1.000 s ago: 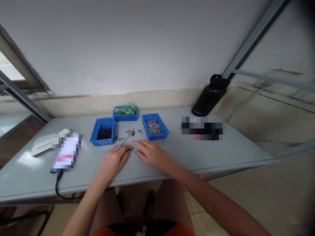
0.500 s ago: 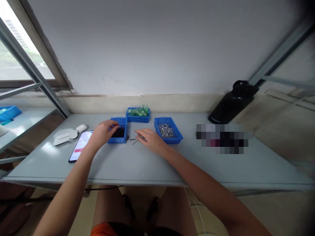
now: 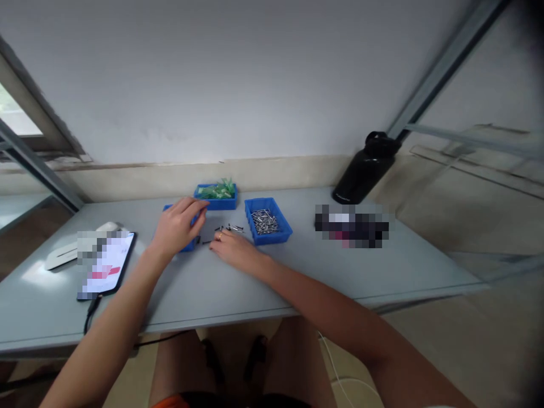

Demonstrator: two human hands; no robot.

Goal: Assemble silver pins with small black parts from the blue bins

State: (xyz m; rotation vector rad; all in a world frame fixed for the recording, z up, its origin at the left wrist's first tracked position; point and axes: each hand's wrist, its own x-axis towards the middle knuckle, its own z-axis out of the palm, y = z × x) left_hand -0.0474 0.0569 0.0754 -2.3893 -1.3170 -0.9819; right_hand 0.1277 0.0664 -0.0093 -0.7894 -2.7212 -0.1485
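My left hand [image 3: 179,225] is over the left blue bin [image 3: 185,247] and hides most of it; its thumb and fingers are bent toward each other, and whatever they may hold is too small to make out. My right hand [image 3: 233,247] rests low on the table with its fingers curled down beside a few loose screws [image 3: 235,228]; its fingertips are partly hidden. Right of it stands a blue bin [image 3: 280,235] of silvery screws [image 3: 264,221]. Behind, another blue bin [image 3: 216,204] holds green plastic packets [image 3: 219,189].
A lit phone [image 3: 108,266] with a cable and a white object [image 3: 63,255] lie on the left of the grey table [image 3: 255,289]. A black bottle [image 3: 363,170] stands at the back right, near a blurred-out item [image 3: 352,226].
The view has swung to the right. My left hand has shifted from inside the left bin toward its right side. More screws show on the table beyond my right hand, which is now nearer the table's front.
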